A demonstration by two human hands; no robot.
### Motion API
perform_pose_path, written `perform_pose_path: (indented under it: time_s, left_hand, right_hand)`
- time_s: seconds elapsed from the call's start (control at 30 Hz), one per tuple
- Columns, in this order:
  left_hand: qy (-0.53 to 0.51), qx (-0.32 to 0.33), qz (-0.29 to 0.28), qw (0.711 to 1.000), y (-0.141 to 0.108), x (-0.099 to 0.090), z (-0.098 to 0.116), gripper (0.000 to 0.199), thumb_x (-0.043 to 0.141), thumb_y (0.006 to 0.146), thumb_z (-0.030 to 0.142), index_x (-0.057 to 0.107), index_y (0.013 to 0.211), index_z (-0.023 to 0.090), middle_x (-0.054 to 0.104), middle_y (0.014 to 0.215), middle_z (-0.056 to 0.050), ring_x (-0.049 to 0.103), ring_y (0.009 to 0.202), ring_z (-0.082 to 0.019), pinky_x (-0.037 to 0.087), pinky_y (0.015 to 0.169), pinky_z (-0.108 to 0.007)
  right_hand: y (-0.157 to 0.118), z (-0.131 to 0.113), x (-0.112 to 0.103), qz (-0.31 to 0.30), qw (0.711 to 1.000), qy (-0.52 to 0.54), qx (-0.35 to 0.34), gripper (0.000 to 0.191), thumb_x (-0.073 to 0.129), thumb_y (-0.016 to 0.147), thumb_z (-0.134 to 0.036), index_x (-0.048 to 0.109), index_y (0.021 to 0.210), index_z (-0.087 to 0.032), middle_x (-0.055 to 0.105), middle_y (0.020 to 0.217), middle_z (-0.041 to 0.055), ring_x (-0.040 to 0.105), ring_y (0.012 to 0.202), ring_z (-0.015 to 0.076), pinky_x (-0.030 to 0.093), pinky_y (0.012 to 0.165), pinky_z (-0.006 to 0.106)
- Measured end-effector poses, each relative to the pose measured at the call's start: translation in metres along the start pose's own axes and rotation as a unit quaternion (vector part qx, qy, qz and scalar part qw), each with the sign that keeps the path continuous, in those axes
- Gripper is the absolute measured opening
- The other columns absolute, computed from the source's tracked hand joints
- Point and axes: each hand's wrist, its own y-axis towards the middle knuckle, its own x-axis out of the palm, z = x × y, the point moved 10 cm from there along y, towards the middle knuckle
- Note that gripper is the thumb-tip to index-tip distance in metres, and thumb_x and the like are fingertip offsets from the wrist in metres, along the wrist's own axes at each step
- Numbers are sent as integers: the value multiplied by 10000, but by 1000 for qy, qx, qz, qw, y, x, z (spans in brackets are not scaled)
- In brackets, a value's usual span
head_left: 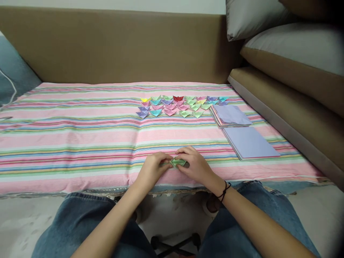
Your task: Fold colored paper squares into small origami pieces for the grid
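Observation:
A small piece of folded green paper (178,162) is pinched between my two hands, just above the near edge of the striped cloth. My left hand (155,165) grips its left end with thumb and fingertips. My right hand (194,163), with a dark cord at the wrist, holds the right side, thumb below and fingers over the top. The fingers partly cover the paper, so its full shape is hidden. Farther back stand rows of small folded paper boats (170,112) in yellow, green, red, pink, purple and blue.
Right of the boats lie a loose stack of paper (232,115) and a neater stack of lilac square sheets (251,142). The pink striped cloth (67,139) covers the surface. Brown cushions (285,107) are piled at the right, and a brown backrest (120,46) rises behind.

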Motion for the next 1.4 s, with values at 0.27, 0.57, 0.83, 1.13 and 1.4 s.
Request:
perform_pose_path:
  time_s: [0.27,0.57,0.83,1.13,1.4]
  left_hand:
    - [63,26,-5,998,0,9,6,149,610,759,197,700,874,229,697,822,-54,619,734,-199,454,658,-268]
    - [104,23,-2,994,-2,7,8,200,610,759,180,660,951,212,676,828,-51,601,707,-186,436,630,-268]
    - [125,100,-7,987,-2,23,25,115,588,788,152,647,881,186,640,959,-81,582,918,-217,454,820,-332]
    - [213,90,2,973,0,27,22,95,528,812,122,606,787,171,621,863,-53,557,850,-194,437,773,-302]
    - [206,97,-1,974,4,27,17,118,506,797,126,608,807,183,619,871,-61,551,860,-208,418,775,-316]
  right_hand:
    - [1,2,-3,7,999,37,10,139,643,742,-155,643,868,-214,630,956,69,552,940,244,471,808,391]
    - [-2,20,-23,-53,983,157,77,156,624,751,-159,656,891,-221,650,891,44,607,810,192,494,686,304]
    - [0,16,-21,-37,987,150,40,121,592,786,-178,685,721,-220,673,788,42,621,732,185,500,634,305]
    - [0,22,-14,-40,989,138,42,133,600,742,-74,669,721,-186,662,775,41,600,684,150,463,589,241]
    - [9,6,-9,-20,994,110,14,136,620,725,-74,648,799,-185,656,829,27,594,788,163,444,708,259]
